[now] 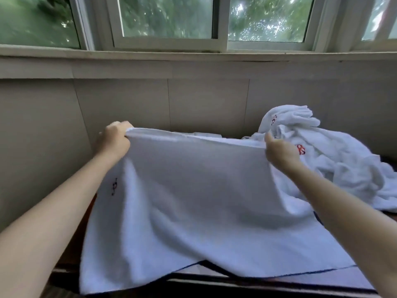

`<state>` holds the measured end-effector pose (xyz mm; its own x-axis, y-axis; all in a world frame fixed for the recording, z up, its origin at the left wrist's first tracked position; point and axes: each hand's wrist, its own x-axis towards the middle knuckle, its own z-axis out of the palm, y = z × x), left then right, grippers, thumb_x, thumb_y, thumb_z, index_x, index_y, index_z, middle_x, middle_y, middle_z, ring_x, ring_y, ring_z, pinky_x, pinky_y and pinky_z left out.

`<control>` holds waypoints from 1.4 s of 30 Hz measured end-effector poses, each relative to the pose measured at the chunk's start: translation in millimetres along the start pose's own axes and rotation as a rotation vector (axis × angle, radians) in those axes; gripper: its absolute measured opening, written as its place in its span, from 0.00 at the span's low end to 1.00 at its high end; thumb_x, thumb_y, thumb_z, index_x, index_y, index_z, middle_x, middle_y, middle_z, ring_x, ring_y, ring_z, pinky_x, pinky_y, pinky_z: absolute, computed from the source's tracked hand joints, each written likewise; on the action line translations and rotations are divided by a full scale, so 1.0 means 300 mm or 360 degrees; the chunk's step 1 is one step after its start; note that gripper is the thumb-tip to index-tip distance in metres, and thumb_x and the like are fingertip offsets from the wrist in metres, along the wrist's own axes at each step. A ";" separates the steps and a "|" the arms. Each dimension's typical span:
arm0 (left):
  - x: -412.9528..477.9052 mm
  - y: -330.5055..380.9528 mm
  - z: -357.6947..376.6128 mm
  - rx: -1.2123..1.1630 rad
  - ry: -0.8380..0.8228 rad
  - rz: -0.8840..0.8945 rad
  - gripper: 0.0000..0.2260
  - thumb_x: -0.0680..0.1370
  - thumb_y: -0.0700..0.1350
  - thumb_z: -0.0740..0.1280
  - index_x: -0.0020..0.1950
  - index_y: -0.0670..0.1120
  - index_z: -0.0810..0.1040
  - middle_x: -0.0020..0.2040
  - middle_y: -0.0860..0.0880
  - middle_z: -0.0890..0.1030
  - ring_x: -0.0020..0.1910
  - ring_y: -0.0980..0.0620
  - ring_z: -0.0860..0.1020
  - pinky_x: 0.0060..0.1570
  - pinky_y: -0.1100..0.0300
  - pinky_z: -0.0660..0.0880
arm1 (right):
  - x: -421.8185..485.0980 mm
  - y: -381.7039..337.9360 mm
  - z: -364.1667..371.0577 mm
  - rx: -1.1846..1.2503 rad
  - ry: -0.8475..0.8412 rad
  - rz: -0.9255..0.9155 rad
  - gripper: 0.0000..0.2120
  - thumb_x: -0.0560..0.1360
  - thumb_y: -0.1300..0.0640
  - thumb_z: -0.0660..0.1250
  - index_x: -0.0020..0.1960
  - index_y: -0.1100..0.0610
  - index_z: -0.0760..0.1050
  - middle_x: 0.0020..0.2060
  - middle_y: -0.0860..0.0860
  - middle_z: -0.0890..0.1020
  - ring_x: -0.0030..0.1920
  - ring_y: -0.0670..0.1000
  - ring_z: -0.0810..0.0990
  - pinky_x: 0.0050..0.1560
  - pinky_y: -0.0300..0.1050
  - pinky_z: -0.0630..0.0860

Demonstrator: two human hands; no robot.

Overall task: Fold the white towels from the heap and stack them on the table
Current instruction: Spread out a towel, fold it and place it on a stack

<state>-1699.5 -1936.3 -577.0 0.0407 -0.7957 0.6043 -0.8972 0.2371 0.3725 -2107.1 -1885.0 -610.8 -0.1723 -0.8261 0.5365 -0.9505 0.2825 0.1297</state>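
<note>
Both hands, left hand [115, 139] and right hand [279, 152], grip towel [193, 201] top edge; fold in progress; heap [335, 160] at 2 o'clock unfolded.

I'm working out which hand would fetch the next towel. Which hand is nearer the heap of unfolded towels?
Right. The right hand pinches the held towel at its top corner just in front of the heap; the left hand grips the opposite corner, far across the towel.

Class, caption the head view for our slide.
Both hands, left and right, hold a white towel up beside the heap.
</note>
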 end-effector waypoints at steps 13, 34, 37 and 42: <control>0.041 0.097 -0.257 -0.0437 -0.0918 0.0238 0.08 0.73 0.31 0.66 0.41 0.43 0.80 0.38 0.47 0.80 0.43 0.50 0.77 0.38 0.62 0.73 | 0.026 0.214 -0.364 0.0873 0.0171 0.0040 0.09 0.71 0.67 0.60 0.39 0.69 0.77 0.40 0.64 0.77 0.49 0.62 0.75 0.46 0.47 0.70; -0.568 -0.003 0.335 0.0675 -0.1151 0.0088 0.15 0.82 0.51 0.53 0.58 0.47 0.75 0.61 0.45 0.76 0.58 0.43 0.75 0.53 0.55 0.70 | -0.462 0.003 0.162 0.0488 -0.1501 -0.0207 0.27 0.82 0.48 0.51 0.27 0.55 0.72 0.21 0.50 0.78 0.22 0.47 0.76 0.37 0.38 0.77; -0.594 -0.021 0.371 0.0527 -0.0933 0.0004 0.16 0.82 0.50 0.53 0.58 0.44 0.76 0.60 0.45 0.73 0.58 0.44 0.74 0.54 0.53 0.73 | -0.477 0.019 0.213 0.0630 -0.1071 -0.0029 0.17 0.80 0.49 0.57 0.36 0.56 0.71 0.33 0.52 0.82 0.33 0.51 0.79 0.30 0.40 0.69; -0.531 -0.040 0.420 0.0378 -0.0780 -0.0007 0.15 0.82 0.50 0.53 0.67 0.47 0.66 0.64 0.45 0.73 0.57 0.40 0.76 0.52 0.52 0.73 | -0.457 0.034 0.247 0.0442 -0.0709 -0.0021 0.09 0.79 0.55 0.58 0.58 0.54 0.70 0.54 0.52 0.76 0.54 0.56 0.74 0.43 0.46 0.70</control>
<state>-1750.7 -1882.5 -766.4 -0.1144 -0.9765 0.1828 -0.9745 0.1460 0.1705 -2112.2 -1805.0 -745.0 -0.1959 -0.9730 0.1217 -0.9756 0.1808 -0.1246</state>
